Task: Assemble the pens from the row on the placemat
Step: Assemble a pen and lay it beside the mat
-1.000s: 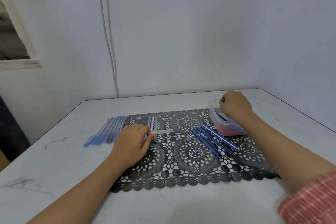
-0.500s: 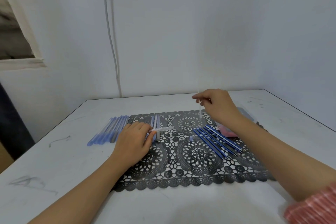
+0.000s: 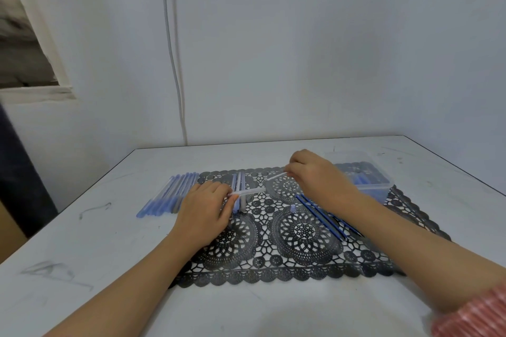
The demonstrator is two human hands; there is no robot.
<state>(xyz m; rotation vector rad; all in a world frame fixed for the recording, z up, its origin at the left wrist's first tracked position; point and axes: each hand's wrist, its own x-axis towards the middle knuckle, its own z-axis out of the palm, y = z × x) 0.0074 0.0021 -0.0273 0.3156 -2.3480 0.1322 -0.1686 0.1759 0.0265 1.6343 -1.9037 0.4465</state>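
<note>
— What is the left hand (image 3: 206,209) doing?

— It is lying on the left part of the black lace placemat (image 3: 301,252), its fingers curling round one end of a clear pen barrel (image 3: 250,191). The barrel is pointing toward the right of the frame, nearly level, with its free end hanging over the mat.

— And the right hand (image 3: 319,176)?

— It is pinching a thin white refill (image 3: 276,176) between thumb and fingertips, just above the frame's centre. The refill's free tip is slanting down and left toward the barrel's open end. A small gap is showing between them.

— Where are the other pens sitting?

— A row of pale blue pens (image 3: 169,195) is lying on the white bench (image 3: 95,254), just beside the placemat's left edge. A few more barrels (image 3: 238,180) are lying on the mat just behind the left hand. Dark blue rods (image 3: 319,212) are lying slantwise right of centre, partly under the right forearm. A clear plastic box (image 3: 369,186) is sitting at the mat's upper right corner, holding blue parts I cannot make out.
</note>
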